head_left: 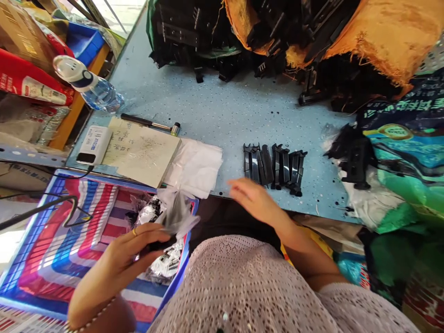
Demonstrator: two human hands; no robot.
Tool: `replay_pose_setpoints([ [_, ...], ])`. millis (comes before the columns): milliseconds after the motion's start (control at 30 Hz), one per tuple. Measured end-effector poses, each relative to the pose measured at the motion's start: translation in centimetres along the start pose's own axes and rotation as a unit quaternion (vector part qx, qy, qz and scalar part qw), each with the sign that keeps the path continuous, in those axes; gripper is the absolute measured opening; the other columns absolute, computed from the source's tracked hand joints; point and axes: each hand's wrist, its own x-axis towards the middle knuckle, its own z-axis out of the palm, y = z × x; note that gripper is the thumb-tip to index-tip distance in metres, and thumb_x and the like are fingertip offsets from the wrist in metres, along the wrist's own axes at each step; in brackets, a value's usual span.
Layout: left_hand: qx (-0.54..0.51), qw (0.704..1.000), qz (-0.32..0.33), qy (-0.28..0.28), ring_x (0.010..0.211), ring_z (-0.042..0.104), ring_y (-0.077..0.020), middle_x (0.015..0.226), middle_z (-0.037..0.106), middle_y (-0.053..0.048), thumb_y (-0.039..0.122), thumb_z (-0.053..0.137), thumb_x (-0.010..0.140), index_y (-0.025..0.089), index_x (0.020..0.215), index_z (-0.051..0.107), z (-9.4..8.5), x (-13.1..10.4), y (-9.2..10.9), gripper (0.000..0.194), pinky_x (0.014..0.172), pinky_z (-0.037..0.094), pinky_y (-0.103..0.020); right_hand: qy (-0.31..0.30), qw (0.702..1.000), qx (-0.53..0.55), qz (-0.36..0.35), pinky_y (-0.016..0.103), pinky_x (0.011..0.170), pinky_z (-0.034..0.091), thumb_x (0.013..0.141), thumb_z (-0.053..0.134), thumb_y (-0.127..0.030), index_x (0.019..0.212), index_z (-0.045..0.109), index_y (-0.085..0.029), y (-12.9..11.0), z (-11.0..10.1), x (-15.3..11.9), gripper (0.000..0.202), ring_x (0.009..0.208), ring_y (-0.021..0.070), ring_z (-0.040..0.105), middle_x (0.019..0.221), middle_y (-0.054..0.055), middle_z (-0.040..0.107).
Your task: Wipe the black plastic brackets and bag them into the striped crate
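My left hand (128, 259) is closed around a clear plastic bag (176, 210) with something dark inside, over the blue basket (52, 185) lined with striped cloth. Beneath it lie several packed clear bags (168, 263). My right hand (255, 199) hovers at the table's front edge, fingers stretched out and holding nothing. Just beyond it, a row of several black plastic parts (267, 166) rests on the blue speckled table (208, 111). Flat clear bags (199, 166) lie left of my right hand, beside a cardboard sheet (142, 148) with writing.
A hammer (149, 122), a white box (95, 144) and a water bottle (100, 92) stand or lie at the left. Open sacks (385, 41) of black parts fill the table's back. Printed plastic bags (412, 157) lie at the right.
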Motion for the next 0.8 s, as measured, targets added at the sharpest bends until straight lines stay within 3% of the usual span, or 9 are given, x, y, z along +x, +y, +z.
replay_pose_setpoints([
  [100,-0.008,0.985,-0.149,-0.091,0.097,0.075,-0.0269,0.107,0.079,-0.004,0.036,0.068,0.086,0.034,0.106,0.078,-0.3,-0.9,-7.2,0.022,0.084,0.063,-0.037,0.149,0.940,-0.282,0.124,0.053,0.087,0.050,0.102,0.053,-0.040,0.127,0.064,-0.009,2.7,-2.1,0.4,0.042,0.106,0.0387,0.060,0.110,0.024,0.064],
  [200,0.088,0.924,-0.364,-0.070,0.101,0.073,-0.0298,0.098,0.079,-0.009,0.032,0.067,0.081,0.020,0.091,0.075,3.2,1.8,-14.5,0.017,0.094,0.057,-0.043,0.093,0.895,-0.413,0.143,0.050,0.084,0.048,0.102,0.052,-0.035,0.132,0.060,-0.004,3.9,-2.3,0.9,0.045,0.105,0.0394,0.059,0.111,0.025,0.062],
  [267,0.107,0.903,-0.412,-0.066,0.110,0.069,-0.0341,0.099,0.077,-0.015,0.028,0.065,0.081,0.013,0.095,0.073,5.5,3.8,-17.4,0.022,0.099,0.053,-0.048,0.063,0.888,-0.436,0.131,0.044,0.083,0.048,0.102,0.050,-0.030,0.136,0.057,-0.005,3.8,-1.8,0.9,0.042,0.102,0.0352,0.062,0.111,0.022,0.063],
  [333,0.086,0.906,-0.406,-0.083,0.110,0.069,-0.0363,0.099,0.077,-0.018,0.026,0.064,0.081,0.009,0.097,0.072,6.6,4.9,-18.1,0.025,0.098,0.052,-0.049,0.043,0.891,-0.433,0.126,0.040,0.081,0.049,0.102,0.049,-0.025,0.135,0.057,-0.006,3.4,-1.4,0.8,0.038,0.100,0.0324,0.064,0.110,0.020,0.065],
  [433,0.012,0.923,-0.358,-0.143,0.097,0.073,-0.0303,0.096,0.079,-0.013,0.032,0.068,0.080,0.014,0.097,0.075,6.4,5.1,-15.3,0.026,0.088,0.057,-0.040,0.014,0.899,-0.414,0.138,0.038,0.077,0.050,0.101,0.052,-0.024,0.124,0.060,-0.006,3.1,-1.5,0.7,0.030,0.098,0.0320,0.066,0.105,0.019,0.067],
  [533,-0.155,0.944,-0.218,-0.193,0.090,0.074,-0.0224,0.100,0.079,-0.006,0.042,0.067,0.087,0.021,0.113,0.074,6.5,6.5,-9.1,0.034,0.082,0.060,-0.034,-0.001,0.919,-0.363,0.156,0.040,0.078,0.051,0.100,0.052,-0.022,0.114,0.064,-0.010,3.6,-1.9,0.8,0.022,0.097,0.0331,0.068,0.105,0.019,0.069],
  [600,-0.210,0.964,-0.120,-0.108,0.086,0.073,-0.0200,0.098,0.077,-0.008,0.043,0.059,0.096,0.019,0.118,0.070,7.7,9.5,-4.7,0.034,0.081,0.060,-0.035,0.017,0.953,-0.263,0.151,0.042,0.084,0.052,0.098,0.052,-0.022,0.112,0.066,-0.014,4.5,-1.9,1.1,0.021,0.101,0.0322,0.069,0.109,0.017,0.071],
  [700,0.022,0.983,-0.118,0.139,0.097,0.069,-0.0237,0.106,0.070,-0.013,0.035,0.068,0.093,0.015,0.105,0.067,10.4,15.5,-0.8,0.022,0.088,0.057,-0.039,0.075,0.987,-0.001,0.145,0.042,0.091,0.055,0.093,0.059,-0.027,0.115,0.066,-0.020,5.9,-1.1,1.5,0.024,0.106,0.0276,0.070,0.113,0.011,0.073],
  [800,0.164,0.966,-0.129,0.150,0.103,0.066,-0.0285,0.105,0.068,-0.016,0.024,0.066,0.093,0.015,0.089,0.065,11.5,19.5,-1.0,0.011,0.089,0.054,-0.040,0.119,0.942,0.266,0.167,0.037,0.082,0.059,0.086,0.068,-0.036,0.116,0.063,-0.023,6.4,0.0,2.0,0.032,0.100,0.0233,0.072,0.108,0.006,0.074],
])
